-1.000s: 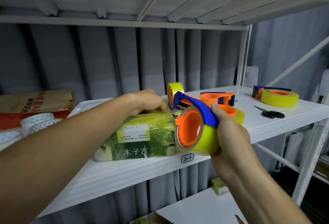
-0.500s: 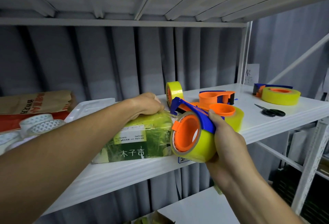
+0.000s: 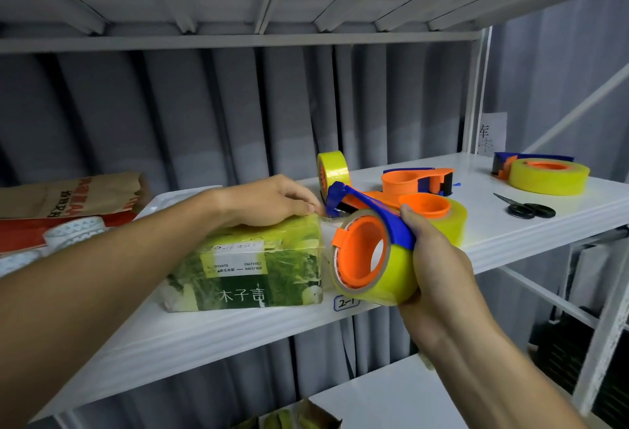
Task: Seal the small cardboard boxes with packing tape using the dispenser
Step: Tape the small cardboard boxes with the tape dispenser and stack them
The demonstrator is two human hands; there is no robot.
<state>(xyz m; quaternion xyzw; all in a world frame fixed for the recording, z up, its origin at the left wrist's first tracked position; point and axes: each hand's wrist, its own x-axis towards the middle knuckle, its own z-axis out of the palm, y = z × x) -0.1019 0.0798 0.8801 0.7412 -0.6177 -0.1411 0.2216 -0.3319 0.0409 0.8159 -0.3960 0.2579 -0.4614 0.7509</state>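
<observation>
Here the green printed cardboard box (image 3: 252, 265) is sitting near the front edge of the white metal shelf (image 3: 190, 340), with bare shelf in front and to its left. Left hand (image 3: 272, 202) is lying palm-down on the box top, fingers pressing at its right edge. Right hand (image 3: 432, 258) is wrapping around a blue-and-orange tape dispenser (image 3: 367, 244) with a glossy yellow roll, just right of the box. Spare yellow rolls (image 3: 333, 169) and black scissors (image 3: 527, 209) are lying behind.
</observation>
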